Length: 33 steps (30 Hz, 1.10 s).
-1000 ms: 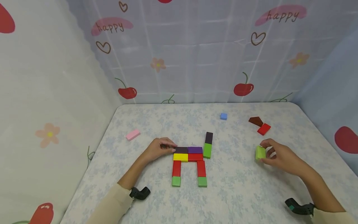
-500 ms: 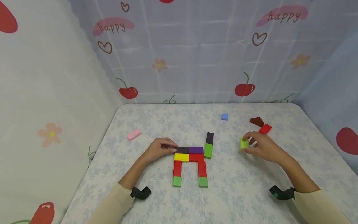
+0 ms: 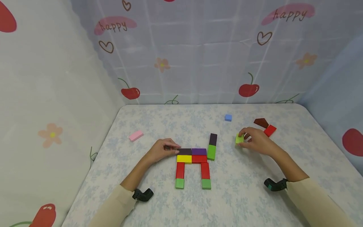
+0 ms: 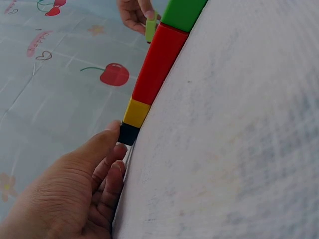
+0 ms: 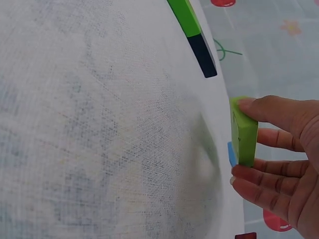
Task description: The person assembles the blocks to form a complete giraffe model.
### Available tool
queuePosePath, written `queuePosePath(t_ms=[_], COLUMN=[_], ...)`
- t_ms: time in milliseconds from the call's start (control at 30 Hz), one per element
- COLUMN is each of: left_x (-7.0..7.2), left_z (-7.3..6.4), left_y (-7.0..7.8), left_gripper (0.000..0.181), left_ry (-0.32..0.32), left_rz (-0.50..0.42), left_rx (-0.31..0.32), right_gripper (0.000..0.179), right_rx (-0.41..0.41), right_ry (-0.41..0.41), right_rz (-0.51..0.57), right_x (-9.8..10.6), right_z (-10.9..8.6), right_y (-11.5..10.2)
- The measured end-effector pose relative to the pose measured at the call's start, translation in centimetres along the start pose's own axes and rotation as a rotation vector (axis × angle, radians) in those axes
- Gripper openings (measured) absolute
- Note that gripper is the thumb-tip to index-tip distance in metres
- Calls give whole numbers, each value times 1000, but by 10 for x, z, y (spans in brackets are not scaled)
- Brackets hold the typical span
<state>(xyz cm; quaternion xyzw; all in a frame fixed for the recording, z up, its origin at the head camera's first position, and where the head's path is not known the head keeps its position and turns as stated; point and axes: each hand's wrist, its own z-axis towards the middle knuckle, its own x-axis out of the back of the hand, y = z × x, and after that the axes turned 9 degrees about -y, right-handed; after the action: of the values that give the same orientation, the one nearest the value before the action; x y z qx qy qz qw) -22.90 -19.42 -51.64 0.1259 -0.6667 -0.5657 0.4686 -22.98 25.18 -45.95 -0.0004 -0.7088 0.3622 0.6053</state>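
My right hand [image 3: 257,140] pinches a lime green block [image 5: 243,132] between thumb and fingers, held above the table in the right wrist view. My left hand [image 3: 160,151] touches the left end of a black block [image 3: 184,151] with its thumb; the other fingers are loosely bent beside it. That block lies flat against a purple block [image 3: 199,151], above a yellow block [image 3: 184,159] and a red block [image 3: 199,159]. Two red blocks extend below like legs, each ending in a green block [image 3: 180,183]. To the right, a second black block [image 3: 213,139] meets a bright green block [image 3: 211,152].
A pink block [image 3: 136,136] lies at the left. Toward the back are a small blue block [image 3: 228,117], a brown angular block [image 3: 261,122] and a loose red block [image 3: 270,130]. The patterned table [image 3: 232,201] is bordered by printed curtains.
My right hand has carried the lime green block leftward and toward the back, closer to the upright black and green pair. The left hand and the arranged blocks stay in place.
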Motion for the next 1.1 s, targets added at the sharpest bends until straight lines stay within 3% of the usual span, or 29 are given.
queuePosePath(t_ms=[67,500,833,1000,1100], left_x=[-1,0,-2,-2,-2], left_z=[2,1,0,1,2], left_y=[-9,-14,-14,-11,-10], left_gripper=[22,22,23,23,22], left_ry=[4,0,12,6,19], left_rz=[-1,10,2,12,15], left_rx=[4,-41,-22,1,0], right_gripper=[32,29,35,53,55], right_rx=[-19,-49,-74,-173,-228], right_ry=[4,42,69,42,4], right_rz=[-2,7,30,88,169], right_x=[0,-18,-28,-25,-23], right_z=[6,36,48,44,45], right_y=[0,0,-1,1,3])
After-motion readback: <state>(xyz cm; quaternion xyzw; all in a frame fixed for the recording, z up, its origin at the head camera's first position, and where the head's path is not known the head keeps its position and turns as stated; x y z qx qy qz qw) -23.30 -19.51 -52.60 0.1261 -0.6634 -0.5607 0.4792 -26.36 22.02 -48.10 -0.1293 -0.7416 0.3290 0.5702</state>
